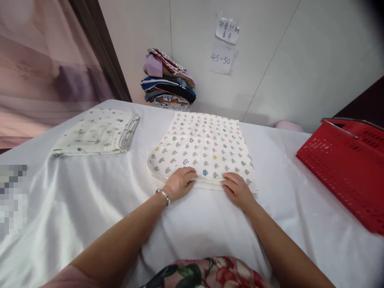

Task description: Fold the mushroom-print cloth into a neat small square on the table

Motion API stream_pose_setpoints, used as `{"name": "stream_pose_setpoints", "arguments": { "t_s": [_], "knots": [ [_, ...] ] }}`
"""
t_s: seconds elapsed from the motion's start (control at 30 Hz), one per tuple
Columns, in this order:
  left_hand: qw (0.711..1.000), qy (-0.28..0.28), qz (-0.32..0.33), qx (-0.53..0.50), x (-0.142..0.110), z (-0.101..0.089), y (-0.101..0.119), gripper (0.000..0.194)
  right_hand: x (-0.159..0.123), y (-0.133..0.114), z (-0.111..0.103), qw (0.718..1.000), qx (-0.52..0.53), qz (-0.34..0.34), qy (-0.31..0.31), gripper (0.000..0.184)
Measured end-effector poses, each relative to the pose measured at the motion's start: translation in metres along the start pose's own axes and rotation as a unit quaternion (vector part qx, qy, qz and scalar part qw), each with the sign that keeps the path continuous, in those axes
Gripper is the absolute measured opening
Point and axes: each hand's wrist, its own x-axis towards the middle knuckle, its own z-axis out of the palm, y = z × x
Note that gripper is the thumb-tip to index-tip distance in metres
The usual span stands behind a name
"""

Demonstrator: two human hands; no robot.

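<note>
A white cloth [204,148] printed with grey and coloured mushrooms lies folded in layers on the table in front of me. My left hand [181,182], with a silver bangle at the wrist, grips its near edge left of the middle. Farther right along that same edge, my right hand [238,190] has its fingers bent over the layers. Both thumbs are mostly hidden. The cloth's left side is a rounded fold, and its far end lies flat toward the wall.
A second folded cloth [96,134] with small plant prints lies at the left. At the right stands a red plastic basket [345,172] with a metal handle. Stacked folded fabrics [169,82] rise behind the far edge of the white-covered table [192,232]. Paper notes [223,60] hang on the wall.
</note>
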Motion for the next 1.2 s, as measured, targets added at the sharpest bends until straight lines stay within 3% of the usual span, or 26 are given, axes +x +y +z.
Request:
{"name": "stream_pose_setpoints", "arguments": {
  "t_s": [0.2,0.37,0.5,0.63,0.77,1.07,1.2],
  "knots": [
    [0.999,-0.017,-0.001,0.032,0.002,0.001,0.0,0.015,0.0,0.001,0.003,1.0,-0.023,0.004,0.011,0.022],
    [0.999,0.023,0.011,0.02,0.002,-0.006,0.008,0.021,-0.002,-0.005,-0.003,0.999,-0.017,0.003,0.045,0.021],
    [0.999,0.032,0.028,0.016,0.0,-0.008,0.013,0.019,-0.005,-0.008,-0.005,0.999,-0.024,0.002,0.04,0.02],
    [0.999,0.001,0.035,0.038,-0.001,-0.007,0.013,0.017,-0.007,-0.01,-0.004,0.999,-0.027,0.001,0.024,0.022],
    [0.999,0.02,0.034,0.036,-0.001,-0.011,0.016,0.017,-0.008,-0.013,-0.004,0.999,-0.024,0.006,0.042,0.02],
    [0.996,-0.039,0.029,0.07,-0.002,-0.012,0.021,0.021,-0.01,-0.015,-0.008,0.999,-0.026,0.009,-0.024,0.022],
    [0.996,-0.033,0.026,0.081,-0.003,-0.011,0.02,0.021,-0.011,-0.013,-0.006,0.999,-0.03,0.013,-0.025,0.022]
  ]
}}
